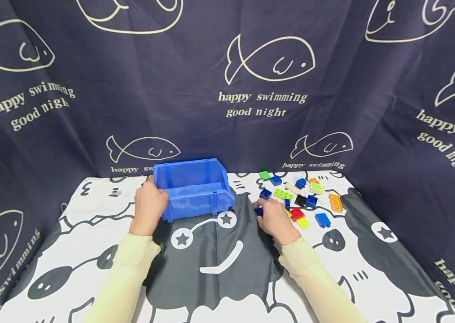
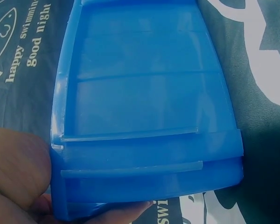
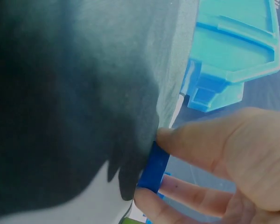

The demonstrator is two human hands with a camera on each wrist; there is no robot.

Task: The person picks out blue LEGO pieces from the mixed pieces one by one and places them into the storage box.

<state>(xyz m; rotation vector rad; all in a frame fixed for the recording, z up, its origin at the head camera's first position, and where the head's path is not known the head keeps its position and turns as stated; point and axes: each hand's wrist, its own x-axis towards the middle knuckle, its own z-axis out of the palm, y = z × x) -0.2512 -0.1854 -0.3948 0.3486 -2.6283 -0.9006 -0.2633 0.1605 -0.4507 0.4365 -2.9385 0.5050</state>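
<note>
A blue plastic bin (image 1: 191, 206) stands left of the middle on the patterned cloth. My left hand (image 1: 149, 207) grips the bin's left end. In the left wrist view, the thumb is on one side of the bin wall (image 2: 144, 102) and a fingertip shows below it. To the right of the bin, my right hand (image 1: 277, 218) pinches a dark blue toy brick (image 3: 154, 169) between thumb and fingers, low over the cloth. Several loose bricks lie around and behind that hand, among them a red brick (image 1: 297, 214) and a lime brick (image 1: 283, 194).
At the right of the pile lie an orange brick (image 1: 335, 202) and a blue brick (image 1: 322, 220). A green brick (image 1: 265, 175) is at the back, near the dark fish-print curtain (image 1: 195, 89). The cloth (image 1: 219, 287) has cartoon faces and some wrinkles.
</note>
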